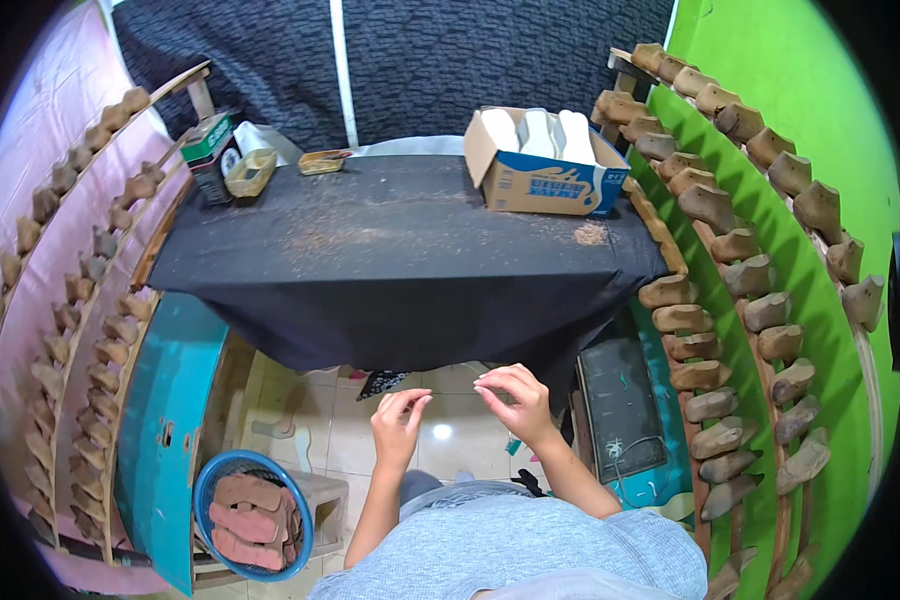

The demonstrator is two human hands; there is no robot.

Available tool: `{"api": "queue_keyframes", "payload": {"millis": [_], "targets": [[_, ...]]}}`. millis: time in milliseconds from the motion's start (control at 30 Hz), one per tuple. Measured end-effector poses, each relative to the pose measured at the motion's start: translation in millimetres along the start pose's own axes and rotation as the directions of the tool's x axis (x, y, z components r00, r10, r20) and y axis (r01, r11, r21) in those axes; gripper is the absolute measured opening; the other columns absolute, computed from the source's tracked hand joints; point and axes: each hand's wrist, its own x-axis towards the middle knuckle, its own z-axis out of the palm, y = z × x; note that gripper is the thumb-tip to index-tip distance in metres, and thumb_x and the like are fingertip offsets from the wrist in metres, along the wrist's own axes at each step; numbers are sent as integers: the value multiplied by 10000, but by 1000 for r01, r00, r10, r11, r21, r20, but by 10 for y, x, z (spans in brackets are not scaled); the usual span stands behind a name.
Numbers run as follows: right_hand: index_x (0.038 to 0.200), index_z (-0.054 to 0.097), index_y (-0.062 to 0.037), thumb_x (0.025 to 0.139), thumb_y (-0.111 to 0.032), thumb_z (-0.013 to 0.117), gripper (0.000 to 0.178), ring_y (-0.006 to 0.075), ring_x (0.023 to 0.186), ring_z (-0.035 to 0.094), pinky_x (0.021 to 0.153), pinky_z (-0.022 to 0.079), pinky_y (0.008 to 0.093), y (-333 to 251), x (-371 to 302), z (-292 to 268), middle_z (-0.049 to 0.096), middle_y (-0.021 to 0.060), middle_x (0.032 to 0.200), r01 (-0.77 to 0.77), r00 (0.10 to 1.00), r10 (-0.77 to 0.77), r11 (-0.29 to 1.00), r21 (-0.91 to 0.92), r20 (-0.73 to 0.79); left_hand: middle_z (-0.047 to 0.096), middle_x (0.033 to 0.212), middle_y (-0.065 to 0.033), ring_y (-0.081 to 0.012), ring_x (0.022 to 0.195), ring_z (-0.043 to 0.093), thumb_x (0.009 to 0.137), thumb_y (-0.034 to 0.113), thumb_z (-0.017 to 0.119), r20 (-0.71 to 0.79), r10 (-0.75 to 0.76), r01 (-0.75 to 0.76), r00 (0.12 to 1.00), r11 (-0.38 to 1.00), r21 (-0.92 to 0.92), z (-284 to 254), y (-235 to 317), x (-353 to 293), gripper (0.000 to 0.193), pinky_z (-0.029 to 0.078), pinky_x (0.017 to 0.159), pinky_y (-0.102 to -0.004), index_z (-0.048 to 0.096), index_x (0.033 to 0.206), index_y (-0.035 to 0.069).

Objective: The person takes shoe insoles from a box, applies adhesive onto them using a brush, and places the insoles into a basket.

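Note:
My left hand (398, 425) is raised in front of my body, fingers curved and the thumb tip just short of the fingertips. To its right, at about the same height, my right hand (522, 403) has its fingers reaching toward the left one, with the thumb a little apart below them. A gap separates the two hands. Nothing shows in either. Both are in the air on the near side of the black-cloth-covered table (400, 230), above the tiled floor (355, 430).
A carton (540, 190) of white sole-shaped pieces stands at the table's back right; a can (210, 160) and plastic tub (251, 172) stand at left. Wooden shoe lasts (705, 205) line racks on both sides. A blue basket (202, 495) of reddish-brown pieces sits low left.

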Motion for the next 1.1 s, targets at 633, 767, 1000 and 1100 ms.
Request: {"api": "queue_keyframes", "payload": {"millis": [633,767,1000,1100], "targets": [[811,672,-53,684,5,733,153,220,758,630,682,491,301,1895,1708,-524,669,76,821,-52,968,-9,971,-234,-252,681,879,-91,-218,772,634,787,-43,607,96,272,-269,957,962,-50,1625,6,2505,204,491,706,-293,675,957,47],[811,673,-58,673,17,739,170,222,765,627,684,501,301,2217,2288,-638,666,69,825,-17,940,-97,944,-331,-326,676,844,-76,-206,733,620,769,-16,654,159,412,-402,897,911,-92,1956,178,3189,215,487,685,-297,674,968,64],[860,661,-51,706,8,700,169,250,822,606,754,486,347,2809,3106,-751,651,71,864,1,946,-142,900,-436,-291,664,803,-70,-204,708,608,737,34,710,140,546,-523,826,835,-173,2696,345,4068,173,478,683,-299,680,907,45],[913,655,-74,721,14,653,211,269,873,578,774,472,359,3174,3505,-907,634,68,896,53,969,-173,844,-534,-177,643,864,-85,-251,804,595,756,45,688,195,586,-578,787,810,-98,3056,317,4370,164,476,730,-348,663,918,48]]}}
